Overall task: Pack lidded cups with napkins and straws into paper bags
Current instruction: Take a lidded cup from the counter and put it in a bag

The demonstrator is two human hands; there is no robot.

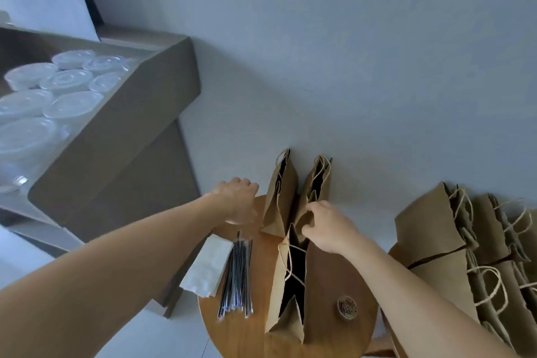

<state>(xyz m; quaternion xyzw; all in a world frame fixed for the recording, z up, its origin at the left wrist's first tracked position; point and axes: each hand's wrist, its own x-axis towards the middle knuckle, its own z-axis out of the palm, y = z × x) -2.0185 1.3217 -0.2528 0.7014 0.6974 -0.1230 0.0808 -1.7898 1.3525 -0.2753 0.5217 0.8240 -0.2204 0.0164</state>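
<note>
On the round wooden tabletop the bundle of wrapped straws lay with its long axis running from 12 to 6 o'clock. Its far ends sat just under the person's left hand, so the straws stretched back toward 6 o'clock from those fingers. The fingers were curled knuckles-up over the straw tips. I couldn't tell whether they held a straw, something clear, or nothing. The stack of white napkins lay just beside the straws at their 9 o'clock, along the same line. At the straws' 3 o'clock stood the open paper bag, its dark mouth a long slot also running 12 to 6. The right hand sat at the slot's far end, fingers and thumb pinching brown paper there. I took it for this bag's rim, though two standing bags crowd just behind. By my reckoning the left hand was the nearer one for straws and napkins, with only a short carry toward 3 o'clock into the held mouth. The lidded cups waited on a shelf well apart at 10 o'clock, also on the left hand's side. More paper bags leaned stacked at 3 o'clock.
</note>
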